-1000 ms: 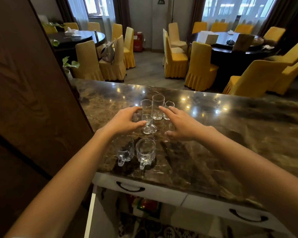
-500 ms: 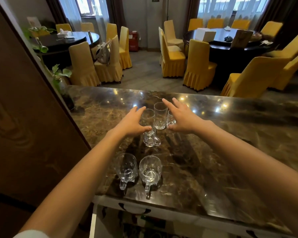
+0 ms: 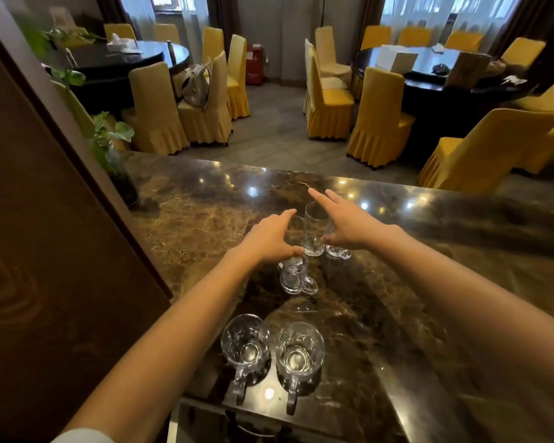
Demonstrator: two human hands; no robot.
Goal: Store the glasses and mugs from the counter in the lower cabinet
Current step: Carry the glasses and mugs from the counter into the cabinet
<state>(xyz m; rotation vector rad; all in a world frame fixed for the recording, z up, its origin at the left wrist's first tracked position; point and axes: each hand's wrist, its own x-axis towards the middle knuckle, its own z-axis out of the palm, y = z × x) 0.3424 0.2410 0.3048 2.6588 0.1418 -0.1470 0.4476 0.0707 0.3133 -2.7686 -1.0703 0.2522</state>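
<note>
reaches over the marble counter with left hand and right hand, both spread, fingers straight, either side of a tall glass

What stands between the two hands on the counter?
In the head view, a tall glass stands between the left hand and right hand; the left hand partly hides a second glass.

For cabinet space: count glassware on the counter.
6: two mugs near edge, third mug behind, tall glass between hands, glass under left hand, piece under right hand; more may be hidden.
</note>
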